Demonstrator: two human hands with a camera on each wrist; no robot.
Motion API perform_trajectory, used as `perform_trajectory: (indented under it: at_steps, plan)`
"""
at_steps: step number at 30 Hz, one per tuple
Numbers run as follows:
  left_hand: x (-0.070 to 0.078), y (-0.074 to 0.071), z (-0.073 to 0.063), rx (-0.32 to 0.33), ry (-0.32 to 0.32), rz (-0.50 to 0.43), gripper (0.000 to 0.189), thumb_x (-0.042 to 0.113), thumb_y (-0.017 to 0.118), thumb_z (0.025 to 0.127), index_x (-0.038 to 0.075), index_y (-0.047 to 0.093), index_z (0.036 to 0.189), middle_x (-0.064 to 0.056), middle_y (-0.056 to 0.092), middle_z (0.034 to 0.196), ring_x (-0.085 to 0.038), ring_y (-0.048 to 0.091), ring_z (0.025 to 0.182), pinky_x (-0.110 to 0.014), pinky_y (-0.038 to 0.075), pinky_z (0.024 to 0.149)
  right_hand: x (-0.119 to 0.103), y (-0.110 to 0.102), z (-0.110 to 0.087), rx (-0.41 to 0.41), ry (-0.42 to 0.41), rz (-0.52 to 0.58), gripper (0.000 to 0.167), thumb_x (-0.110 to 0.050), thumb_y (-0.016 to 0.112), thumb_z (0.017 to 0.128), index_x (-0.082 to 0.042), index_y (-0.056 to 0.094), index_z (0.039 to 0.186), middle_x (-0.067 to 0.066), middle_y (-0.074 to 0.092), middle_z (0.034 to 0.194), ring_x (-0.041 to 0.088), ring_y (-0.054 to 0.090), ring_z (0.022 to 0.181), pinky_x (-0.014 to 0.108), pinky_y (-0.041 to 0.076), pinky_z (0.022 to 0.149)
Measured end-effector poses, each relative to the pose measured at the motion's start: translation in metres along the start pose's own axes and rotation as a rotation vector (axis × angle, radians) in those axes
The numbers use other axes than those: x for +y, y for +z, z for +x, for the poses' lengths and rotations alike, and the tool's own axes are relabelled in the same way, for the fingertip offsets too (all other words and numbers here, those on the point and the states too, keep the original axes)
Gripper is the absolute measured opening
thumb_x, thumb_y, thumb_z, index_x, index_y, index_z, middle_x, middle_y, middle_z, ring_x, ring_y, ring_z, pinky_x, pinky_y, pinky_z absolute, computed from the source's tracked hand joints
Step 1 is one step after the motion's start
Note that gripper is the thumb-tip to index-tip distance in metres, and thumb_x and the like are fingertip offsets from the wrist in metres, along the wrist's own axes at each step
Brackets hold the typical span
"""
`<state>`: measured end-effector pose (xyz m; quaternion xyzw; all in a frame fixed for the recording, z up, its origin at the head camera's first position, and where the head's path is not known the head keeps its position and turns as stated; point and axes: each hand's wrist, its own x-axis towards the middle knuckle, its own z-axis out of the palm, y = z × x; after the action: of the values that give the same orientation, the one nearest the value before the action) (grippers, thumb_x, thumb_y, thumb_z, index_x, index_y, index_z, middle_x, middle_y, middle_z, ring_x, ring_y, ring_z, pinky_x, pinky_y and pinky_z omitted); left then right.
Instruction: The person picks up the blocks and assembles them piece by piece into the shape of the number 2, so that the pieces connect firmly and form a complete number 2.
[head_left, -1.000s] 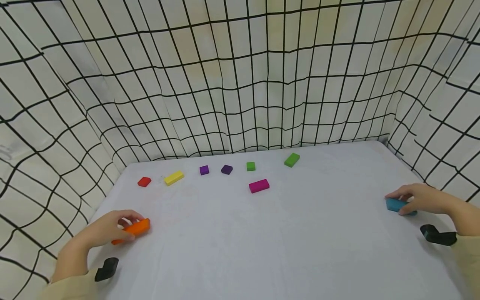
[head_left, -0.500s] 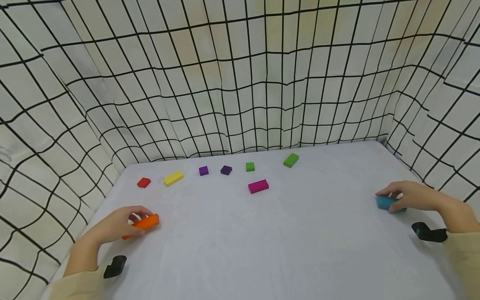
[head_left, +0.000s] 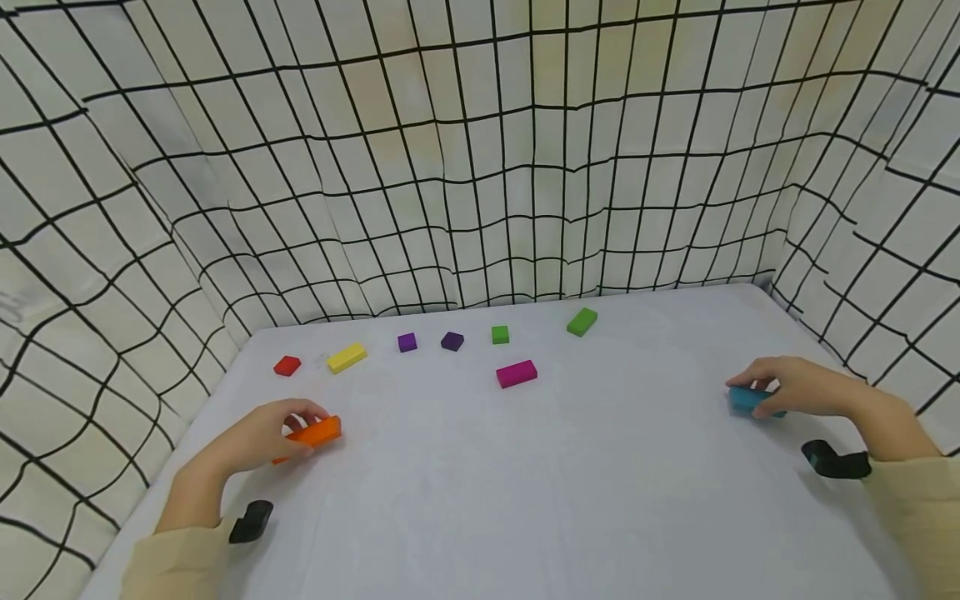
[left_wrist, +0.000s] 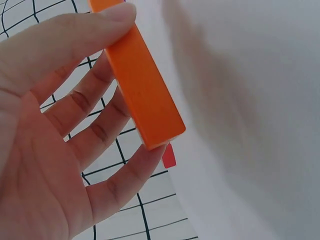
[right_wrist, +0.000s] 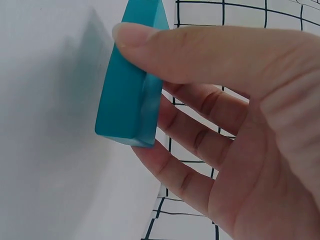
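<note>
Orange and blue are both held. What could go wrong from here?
The left grip pinches the orange block with thumb and fingertips, so it might twist or slip. The right grip holds the blue block similarly. The magenta block lies farther back between them; a forward reach could bump it.

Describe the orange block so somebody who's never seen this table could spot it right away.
On the white table, look to the left side for the person's left hand. That hand pinches the long orange block between thumb and fingers. The red block and yellow block beyond it lie untouched, while this one is held, and it is the only orange block there.
</note>
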<state>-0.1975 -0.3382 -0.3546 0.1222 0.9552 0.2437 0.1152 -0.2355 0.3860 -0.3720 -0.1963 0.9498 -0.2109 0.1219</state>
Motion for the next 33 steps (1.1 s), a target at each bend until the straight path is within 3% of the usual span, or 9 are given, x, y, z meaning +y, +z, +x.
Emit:
perform_trajectory:
  at_steps: [10, 24, 33]
  plan:
    - [0.012, 0.003, 0.01, 0.006, 0.036, 0.01, 0.039, 0.003, 0.079, 0.086, 0.007, 0.067, 0.123, -0.006, 0.064, 0.106, -0.03, 0.056, 0.101, -0.036, 0.054, 0.075, -0.013, 0.001, 0.006, 0.0, -0.044, 0.017, 0.045, -0.011, 0.082, 0.084, -0.001, 0.071, 0.126, 0.006, 0.067, 0.117, 0.029, 0.06, 0.107, 0.032, 0.055, 0.08]
    - [0.028, 0.01, 0.021, -0.003, 0.054, 0.008, 0.038, 0.005, 0.079, 0.087, 0.01, 0.068, 0.123, -0.005, 0.063, 0.107, -0.029, 0.055, 0.102, -0.034, 0.055, 0.073, -0.028, 0.005, 0.016, -0.002, -0.102, 0.015, 0.044, -0.011, 0.083, 0.084, 0.001, 0.07, 0.125, 0.004, 0.066, 0.114, 0.025, 0.06, 0.103, 0.035, 0.056, 0.082]
    - [0.035, 0.012, 0.03, 0.013, 0.086, 0.028, 0.037, 0.003, 0.078, 0.088, 0.009, 0.068, 0.124, -0.005, 0.065, 0.108, -0.029, 0.056, 0.104, -0.044, 0.055, 0.085, -0.04, 0.008, 0.023, -0.004, -0.139, 0.012, 0.044, -0.01, 0.083, 0.085, 0.002, 0.07, 0.125, 0.003, 0.066, 0.113, 0.024, 0.06, 0.102, 0.037, 0.056, 0.084]
